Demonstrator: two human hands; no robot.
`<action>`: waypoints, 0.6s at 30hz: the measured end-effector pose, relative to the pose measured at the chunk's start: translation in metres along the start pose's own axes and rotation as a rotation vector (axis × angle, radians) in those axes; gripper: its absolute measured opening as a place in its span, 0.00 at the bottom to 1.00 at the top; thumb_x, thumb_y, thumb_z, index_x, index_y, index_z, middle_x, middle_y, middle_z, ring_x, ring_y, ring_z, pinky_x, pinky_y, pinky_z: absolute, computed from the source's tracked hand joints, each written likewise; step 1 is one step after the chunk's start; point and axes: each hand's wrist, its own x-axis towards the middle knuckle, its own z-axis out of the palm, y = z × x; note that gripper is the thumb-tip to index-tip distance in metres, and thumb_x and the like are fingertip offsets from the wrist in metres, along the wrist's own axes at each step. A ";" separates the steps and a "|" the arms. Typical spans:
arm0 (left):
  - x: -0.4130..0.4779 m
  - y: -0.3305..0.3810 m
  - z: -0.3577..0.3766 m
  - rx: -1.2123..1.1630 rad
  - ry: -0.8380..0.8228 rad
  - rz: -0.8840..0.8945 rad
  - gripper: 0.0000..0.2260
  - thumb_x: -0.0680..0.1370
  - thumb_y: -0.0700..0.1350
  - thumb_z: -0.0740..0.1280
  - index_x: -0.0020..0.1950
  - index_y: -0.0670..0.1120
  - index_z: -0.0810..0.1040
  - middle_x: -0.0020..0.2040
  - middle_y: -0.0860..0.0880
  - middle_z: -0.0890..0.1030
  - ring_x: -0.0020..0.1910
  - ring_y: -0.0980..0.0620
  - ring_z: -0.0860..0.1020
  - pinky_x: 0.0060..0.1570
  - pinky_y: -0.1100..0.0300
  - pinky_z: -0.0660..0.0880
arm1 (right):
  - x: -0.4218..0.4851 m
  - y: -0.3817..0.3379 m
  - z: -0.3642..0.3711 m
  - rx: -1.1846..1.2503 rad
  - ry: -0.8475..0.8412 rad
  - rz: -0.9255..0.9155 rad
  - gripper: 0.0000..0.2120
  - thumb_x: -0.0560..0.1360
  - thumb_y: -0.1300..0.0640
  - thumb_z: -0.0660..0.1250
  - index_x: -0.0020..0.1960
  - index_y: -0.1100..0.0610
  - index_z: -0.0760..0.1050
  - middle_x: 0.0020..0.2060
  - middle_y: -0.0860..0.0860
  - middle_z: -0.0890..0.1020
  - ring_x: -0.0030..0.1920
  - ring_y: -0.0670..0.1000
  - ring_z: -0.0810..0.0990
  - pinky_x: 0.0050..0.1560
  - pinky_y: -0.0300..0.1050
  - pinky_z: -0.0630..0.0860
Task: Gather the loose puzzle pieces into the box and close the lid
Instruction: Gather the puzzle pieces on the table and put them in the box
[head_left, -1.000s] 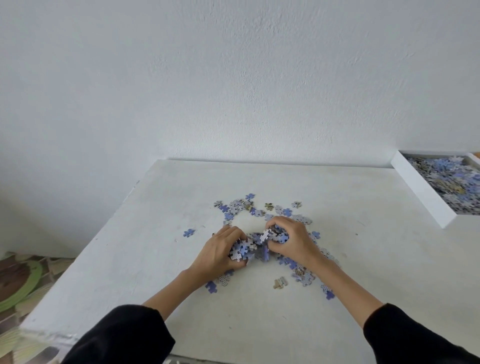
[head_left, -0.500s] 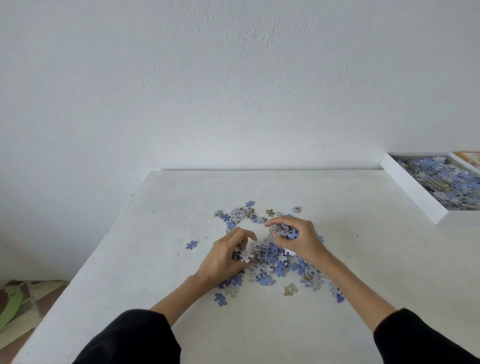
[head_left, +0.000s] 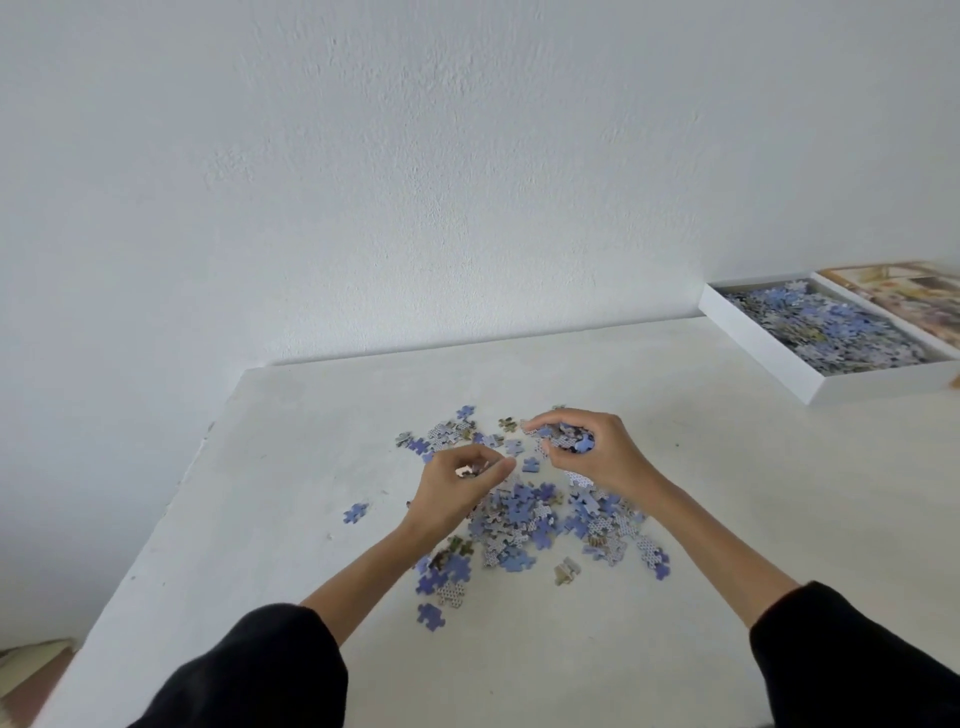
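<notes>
**A:** Where are the loose puzzle pieces (head_left: 519, 519)?

**B:** They are heaped in the middle of the white counter (head_left: 260, 545), mostly blue and grey. A thinner scatter lies at the far edge of the heap, and a lone blue piece (head_left: 356, 513) sits off to the left.

**A:** And the hands?

**B:** The right hand (head_left: 597, 457) is over the far right of the heap, with its fingers curled round a handful of pieces. The left hand (head_left: 452, 491) is just left of it, fingers curled in. A small piece or two shows between its thumb and fingers.

**A:** Where is the box?

**B:** The box (head_left: 883, 382) is at the far right of the counter by the wall (head_left: 415, 156), well apart from the heap. It is open and already holds many pieces. The lid (head_left: 904, 293) lies just beside it on the right with its printed face showing, and the frame edge cuts part of it off.

**A:** Anything nearer?

**B:** Only the black sleeves (head_left: 249, 675) at the near edge.
</notes>
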 end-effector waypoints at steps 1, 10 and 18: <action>0.001 0.000 0.001 0.006 -0.009 -0.007 0.07 0.73 0.52 0.70 0.37 0.52 0.81 0.31 0.57 0.78 0.30 0.61 0.73 0.36 0.67 0.69 | 0.000 0.002 -0.002 0.006 -0.005 -0.002 0.15 0.71 0.64 0.68 0.53 0.49 0.80 0.52 0.41 0.81 0.56 0.38 0.77 0.59 0.33 0.70; 0.014 0.022 0.009 0.197 0.007 0.170 0.05 0.73 0.47 0.71 0.48 0.51 0.82 0.29 0.55 0.67 0.25 0.58 0.66 0.29 0.62 0.67 | 0.015 0.019 -0.038 0.038 -0.047 -0.050 0.14 0.71 0.66 0.68 0.52 0.51 0.80 0.51 0.42 0.81 0.55 0.39 0.77 0.57 0.32 0.72; 0.058 0.064 0.062 0.330 0.060 0.388 0.08 0.73 0.45 0.72 0.52 0.49 0.81 0.33 0.54 0.69 0.30 0.58 0.67 0.32 0.70 0.63 | 0.027 0.036 -0.120 0.047 -0.044 -0.106 0.16 0.70 0.69 0.68 0.52 0.53 0.80 0.50 0.45 0.82 0.50 0.44 0.80 0.51 0.34 0.75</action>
